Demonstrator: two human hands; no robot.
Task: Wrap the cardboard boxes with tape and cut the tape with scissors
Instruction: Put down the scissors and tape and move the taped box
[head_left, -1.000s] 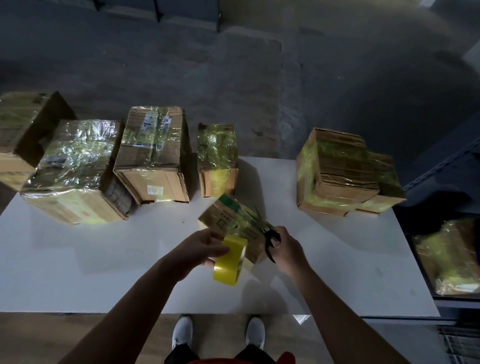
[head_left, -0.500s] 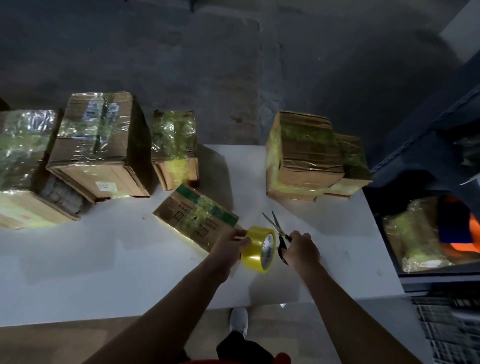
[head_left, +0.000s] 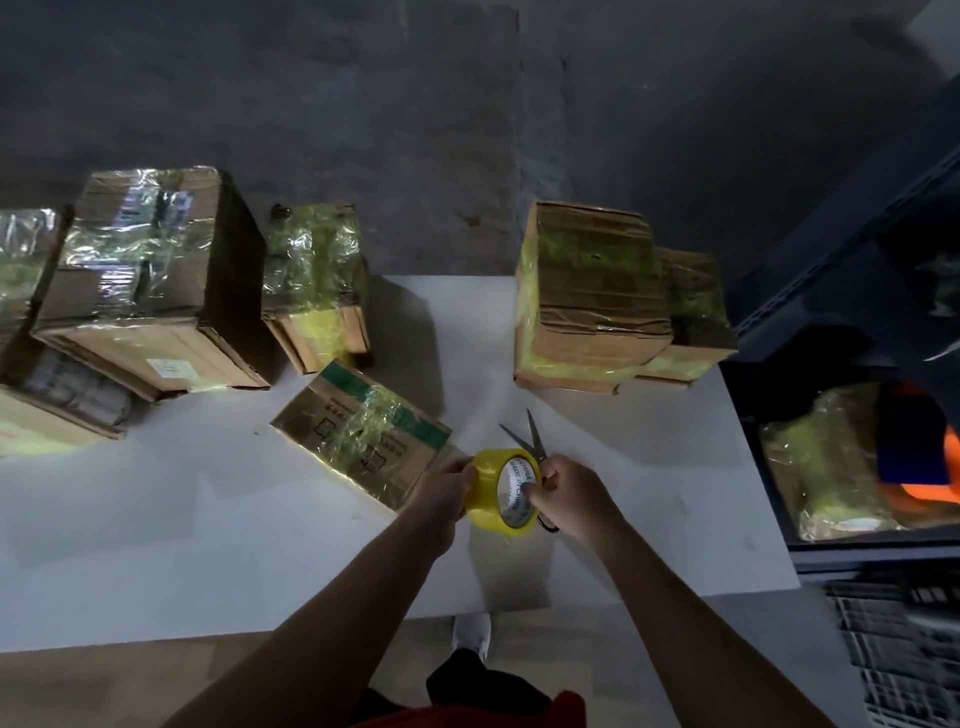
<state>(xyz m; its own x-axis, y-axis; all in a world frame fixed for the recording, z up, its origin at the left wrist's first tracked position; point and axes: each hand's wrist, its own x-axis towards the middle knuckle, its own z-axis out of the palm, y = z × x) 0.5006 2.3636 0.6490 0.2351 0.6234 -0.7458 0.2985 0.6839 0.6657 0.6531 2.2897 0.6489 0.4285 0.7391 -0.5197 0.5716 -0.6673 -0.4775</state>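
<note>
A yellow tape roll (head_left: 488, 491) is held on edge above the white table (head_left: 208, 530). My left hand (head_left: 441, 493) grips its left side. My right hand (head_left: 569, 499) holds black-handled scissors (head_left: 532, 441), blades apart and pointing away, and its fingers also touch the roll's core. Just left of the roll lies a small flat cardboard box (head_left: 363, 431) with a green stripe and a band of clear tape across it.
Several taped boxes stand along the table's far edge: a large one (head_left: 140, 280), a smaller one (head_left: 317, 280), and a pair (head_left: 597, 296) at the right. A dark crate (head_left: 831, 312) right of the table holds a wrapped bundle (head_left: 826, 467). My feet are below the near edge.
The small box has been set down flat on the table. The roll and scissors came away from it to the right, and my right hand's fingers have reached the roll's core. The camera turned right.
</note>
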